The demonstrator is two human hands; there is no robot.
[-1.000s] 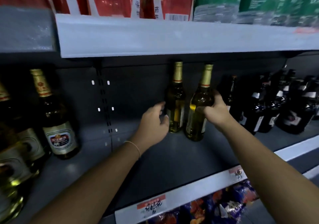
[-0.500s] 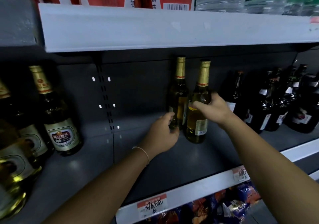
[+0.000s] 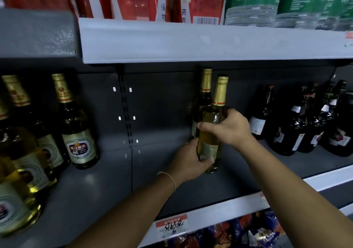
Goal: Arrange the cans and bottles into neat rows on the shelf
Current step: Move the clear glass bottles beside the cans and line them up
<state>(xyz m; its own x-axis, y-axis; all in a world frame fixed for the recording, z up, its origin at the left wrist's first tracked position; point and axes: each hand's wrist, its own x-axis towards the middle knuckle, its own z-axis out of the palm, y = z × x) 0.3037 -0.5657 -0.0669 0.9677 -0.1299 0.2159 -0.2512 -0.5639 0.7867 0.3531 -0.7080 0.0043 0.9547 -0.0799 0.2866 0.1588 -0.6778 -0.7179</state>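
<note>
On dark grey metal shelf (image 3: 107, 186), mid-bay: your right hand (image 3: 232, 128) now wraps shoulder of front clear-glass gold-foil-neck beer bottle (image 3: 211, 133); left hand (image 3: 188, 161), a second ago on rear matching bottle (image 3: 203, 102), has shifted to clamp front one's base. Both hands closed on it; bottle looks tilted, pulled forward, whether base lifted off shelf unclear. Likely you're repositioning it into row. Glass smooth, glossy, pale yellow liquid, paper label; rear bottle stays upright against back panel.
</note>
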